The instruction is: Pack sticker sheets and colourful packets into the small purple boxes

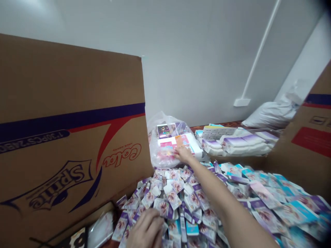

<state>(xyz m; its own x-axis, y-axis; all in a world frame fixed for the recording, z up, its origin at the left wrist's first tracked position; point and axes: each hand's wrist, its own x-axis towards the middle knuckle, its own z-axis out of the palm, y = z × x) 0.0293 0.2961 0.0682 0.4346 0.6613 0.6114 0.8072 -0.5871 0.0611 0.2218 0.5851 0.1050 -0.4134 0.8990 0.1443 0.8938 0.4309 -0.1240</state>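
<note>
My right hand is stretched forward over a clear plastic bag by the wall. Its fingers are drawn together at a blurred pink-and-red item; I cannot make out what it is. White, pink and black printed pieces lie in or on the bag. Closer to me, my left hand is curled low over a heap of small flattened or open cartons, white and purple with a hand picture. The left fingertips are hidden, and so is whatever they grip.
A tall brown cardboard box stands at left, another at right. Behind the heap, white-and-purple soft packs fill a low carton. A white sack leans at the wall. A clear-wrapped item lies at lower left.
</note>
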